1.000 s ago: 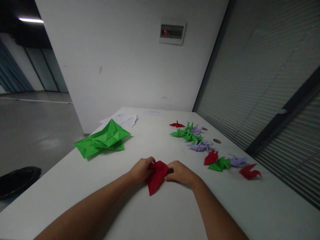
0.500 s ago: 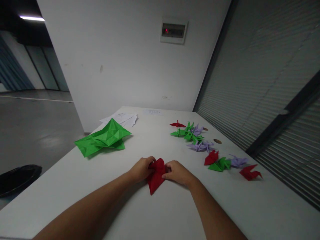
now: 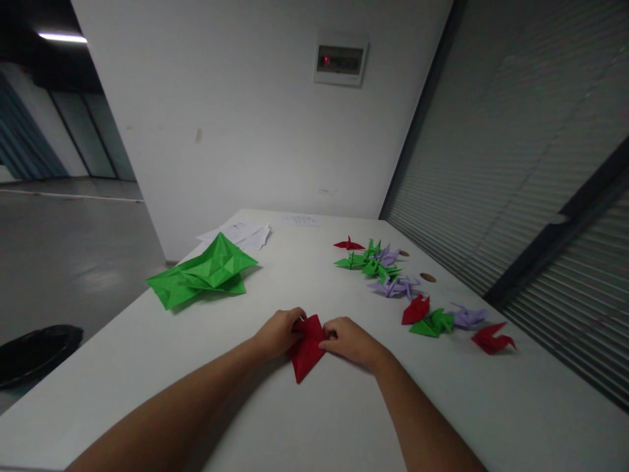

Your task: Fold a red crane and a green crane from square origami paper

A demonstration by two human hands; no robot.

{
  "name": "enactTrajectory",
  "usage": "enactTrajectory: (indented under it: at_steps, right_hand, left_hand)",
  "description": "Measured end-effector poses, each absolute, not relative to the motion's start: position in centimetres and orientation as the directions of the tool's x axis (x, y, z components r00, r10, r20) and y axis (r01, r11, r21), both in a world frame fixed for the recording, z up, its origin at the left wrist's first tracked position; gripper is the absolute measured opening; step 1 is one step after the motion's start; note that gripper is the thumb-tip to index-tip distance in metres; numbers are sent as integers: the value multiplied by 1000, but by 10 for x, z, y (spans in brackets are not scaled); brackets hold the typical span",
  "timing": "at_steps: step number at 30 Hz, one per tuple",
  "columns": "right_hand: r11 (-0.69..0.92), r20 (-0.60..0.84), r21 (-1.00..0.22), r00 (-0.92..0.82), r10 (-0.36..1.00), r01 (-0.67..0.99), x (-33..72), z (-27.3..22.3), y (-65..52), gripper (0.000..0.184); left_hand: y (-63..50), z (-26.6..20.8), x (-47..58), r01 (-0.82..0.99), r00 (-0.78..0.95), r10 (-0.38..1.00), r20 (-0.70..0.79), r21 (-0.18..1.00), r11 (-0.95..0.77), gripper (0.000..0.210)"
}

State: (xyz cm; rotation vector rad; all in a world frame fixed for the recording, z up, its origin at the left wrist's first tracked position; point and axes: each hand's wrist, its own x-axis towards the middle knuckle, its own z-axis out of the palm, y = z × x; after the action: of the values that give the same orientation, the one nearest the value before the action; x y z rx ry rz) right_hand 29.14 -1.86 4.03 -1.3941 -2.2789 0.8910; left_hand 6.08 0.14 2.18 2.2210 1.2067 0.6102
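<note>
A folded sheet of red origami paper lies on the white table in front of me, its pointed end toward me. My left hand is closed on the paper's left edge, fingers curled over its upper corner. On the opposite edge, my right hand pinches the red paper between thumb and fingers. Some fingertips of both hands are hidden behind the paper and knuckles.
Creased green paper sheets lie to the left, with white printed papers behind. Along the right stand several folded cranes, among them a red crane, a green crane and a purple crane. A black-lined bin stands beside the table.
The red paper's top edge has come down slightly and looks flatter and more angular. Both hands keep their hold in nearly the same place.
</note>
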Motion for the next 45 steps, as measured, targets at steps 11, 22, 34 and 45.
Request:
enactTrajectory:
  at_steps: [11, 22, 34, 45]
  right_hand:
    - [368, 1, -576, -449, 893, 730, 281, 42, -27, 8]
    - [394, 104, -485, -396, 913, 781, 275, 30, -28, 23]
    - [438, 164, -544, -421, 892, 716, 275, 36, -28, 14]
    - [569, 451, -623, -348, 822, 537, 274, 38, -22, 7]
  left_hand:
    - [0, 24, 62, 666, 471, 875, 107, 608, -433, 31]
    - [-1, 23, 64, 661, 467, 874, 133, 603, -446, 27]
    - [-1, 23, 63, 672, 460, 879, 126, 598, -437, 16]
    - [0, 22, 63, 682, 476, 871, 122, 574, -453, 4]
